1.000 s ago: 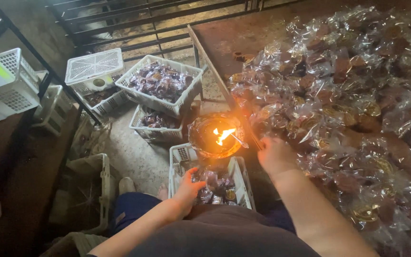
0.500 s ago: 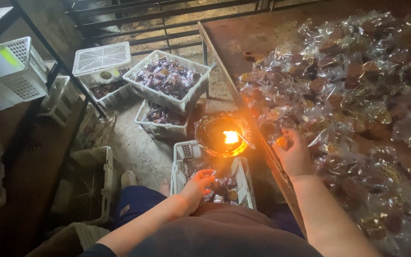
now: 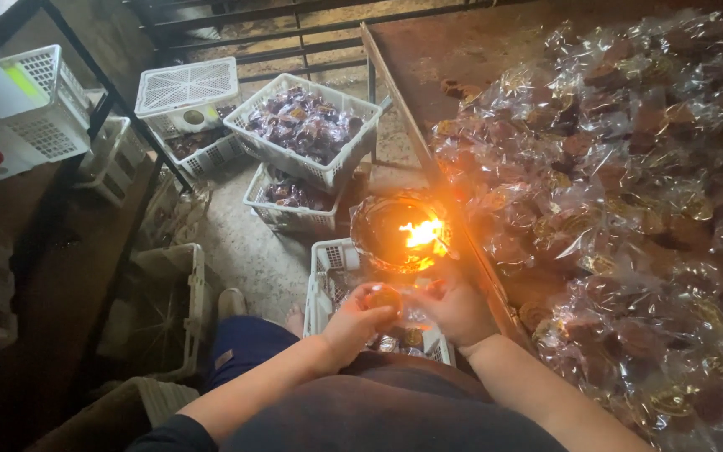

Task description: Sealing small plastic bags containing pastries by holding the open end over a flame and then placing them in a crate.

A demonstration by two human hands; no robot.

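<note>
Right now both hands meet low in the head view, just off the near left edge of the rusty table (image 3: 479,50). Left hand (image 3: 360,320) & right hand (image 3: 455,308) share one small clear-wrapped packet (image 3: 397,303) w/ a brown round sweet inside; left fingers curl shut on its left end, right fingers pinch the wrapper's right end. Packet sits between the two hands, directly above a white basket (image 3: 328,268) on the floor, which holds more wrapped pieces.

Just beyond the hands, a round dark bowl (image 3: 378,230) w/ a bright flame (image 3: 423,233) burning in it, touching or v. near the table's left edge; can't tell which.

Table top is heaped w/ wrapped sweets (image 3: 621,192) across most of its right side; far left corner is bare metal.

On the floor further off: a full white basket (image 3: 311,125) stacked tilted on another, plus an upturned white crate (image 3: 186,88) left of it. Person's foot (image 3: 229,303) shows near the left of the basket.
</note>
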